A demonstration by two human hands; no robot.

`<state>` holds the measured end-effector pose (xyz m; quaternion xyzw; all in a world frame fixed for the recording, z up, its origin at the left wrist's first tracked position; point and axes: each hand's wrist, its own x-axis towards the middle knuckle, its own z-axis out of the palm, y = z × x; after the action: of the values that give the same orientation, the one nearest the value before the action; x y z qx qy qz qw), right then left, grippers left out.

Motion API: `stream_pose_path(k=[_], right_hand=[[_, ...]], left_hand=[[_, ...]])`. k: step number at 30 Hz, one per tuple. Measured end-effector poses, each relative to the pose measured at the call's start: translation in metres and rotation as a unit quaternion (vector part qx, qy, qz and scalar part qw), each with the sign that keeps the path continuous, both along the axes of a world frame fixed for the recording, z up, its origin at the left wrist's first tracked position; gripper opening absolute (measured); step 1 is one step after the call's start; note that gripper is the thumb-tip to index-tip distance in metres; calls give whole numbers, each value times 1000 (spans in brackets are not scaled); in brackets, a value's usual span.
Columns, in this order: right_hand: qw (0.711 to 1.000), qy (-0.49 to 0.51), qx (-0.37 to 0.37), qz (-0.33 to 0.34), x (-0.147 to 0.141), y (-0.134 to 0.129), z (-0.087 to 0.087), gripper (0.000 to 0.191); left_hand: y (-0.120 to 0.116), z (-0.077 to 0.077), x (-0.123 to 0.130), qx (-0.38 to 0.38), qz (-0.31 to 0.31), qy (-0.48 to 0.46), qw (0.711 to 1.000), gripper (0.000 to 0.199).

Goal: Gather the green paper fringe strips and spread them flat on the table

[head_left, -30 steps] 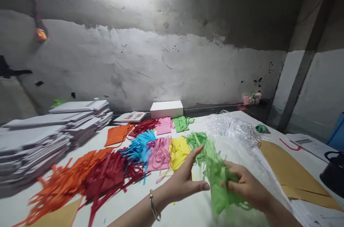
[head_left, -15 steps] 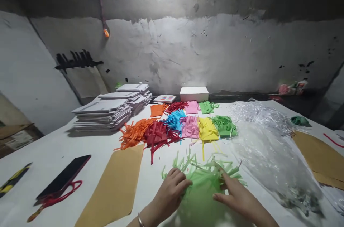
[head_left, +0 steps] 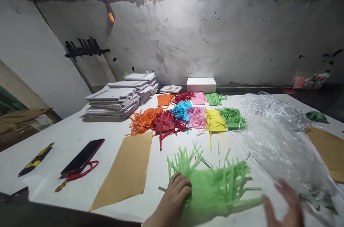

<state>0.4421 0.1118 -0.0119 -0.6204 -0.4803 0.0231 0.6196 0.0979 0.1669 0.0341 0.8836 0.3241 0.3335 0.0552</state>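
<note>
Paper (head_left: 206, 184) laid on the table (head_left: 158, 162)

Left hand (head_left: 176, 198) curls over the green paper's left edge — pinching or just pressing, I can't tell. Right hand (head_left: 286, 207) is blurry, fingers apart, near one strip's (head_left: 247, 202) end. Spreading it out seems the step; next needs soft fingers. Clear plastic bag (head_left: 279, 148) lies right, insides unclear — white box (head_left: 201, 85) behind hides its insides.

- Legible text: none.
- Cardboard box (head_left: 18, 130), left edge: pale label (head_left: 42, 122) with dark print, too blurred to read.
- Flat booklet (head_left: 171, 89) beside the white box (head_left: 201, 85): coloured print, too small to make out.
- Bottle (head_left: 321, 79), far right: label present, illegible.
- Wall (head_left: 161, 33): black strokes (head_left: 86, 48), upper left, no readable characters.
</note>
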Motion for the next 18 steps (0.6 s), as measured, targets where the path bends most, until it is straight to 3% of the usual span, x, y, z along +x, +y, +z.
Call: stream_pose_path(k=[1, 2, 4, 5, 8, 12, 14, 16, 18], right_hand=[[985, -139, 10, 98, -18, 2, 5, 34], [950, -257, 14, 176, -40, 5, 9, 31], [875, -411, 40, 252, -86, 16, 13, 40], [862, -435, 69, 250, -104, 21, 11, 40], [865, -431, 120, 226, -131, 30, -2, 38], [877, -418, 116, 206, -129, 21, -19, 41], [882, -414, 101, 202, -128, 13, -21, 43], [882, -414, 88, 206, -132, 8, -21, 43], [882, -410, 91, 213, -136, 7, -21, 41]], left_hand=[[-1, 0, 2, -5, -3, 0, 1000, 44], [-1, 1, 4, -7, -8, -1, 1000, 43], [0, 3, 5, -8, -26, -1, 1000, 40], [1, 4, 3, -7, -32, 4, 999, 39], [2, 7, -22, -8, -1, 48, 999, 36], [-8, 16, -76, -27, 156, 109, 981, 48], [-21, 25, -87, -27, 222, 92, 970, 49], [-34, 31, -77, -31, 205, 70, 976, 45], [-43, 28, -48, -36, 96, 75, 992, 41]])
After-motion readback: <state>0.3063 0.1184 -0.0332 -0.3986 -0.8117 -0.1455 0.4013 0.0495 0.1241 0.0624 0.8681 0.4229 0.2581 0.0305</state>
